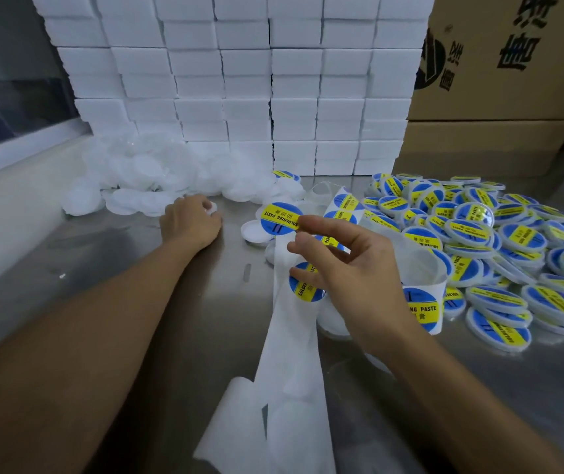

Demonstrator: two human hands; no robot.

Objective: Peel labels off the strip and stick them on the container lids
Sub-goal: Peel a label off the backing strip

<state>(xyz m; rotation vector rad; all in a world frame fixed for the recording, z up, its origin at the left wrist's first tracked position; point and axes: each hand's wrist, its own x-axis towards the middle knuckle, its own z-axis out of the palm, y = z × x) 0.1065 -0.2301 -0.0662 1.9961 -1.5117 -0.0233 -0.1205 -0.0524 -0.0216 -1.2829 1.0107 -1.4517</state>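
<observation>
Above the backing strip (291,343), right hand (349,268) pinches a peeled label (280,218); far left, left hand (190,220) grips a bare lid (210,207), needing alignment next.

Bare steel table (113,268) at left; labelled lids (499,241) crowd right; foam blocks (239,80) seemingly wall the back

white foam blocks (239,80), stacked wall, rear | cardboard boxes (499,97), printed, right rear | steel table (171,285)
</observation>
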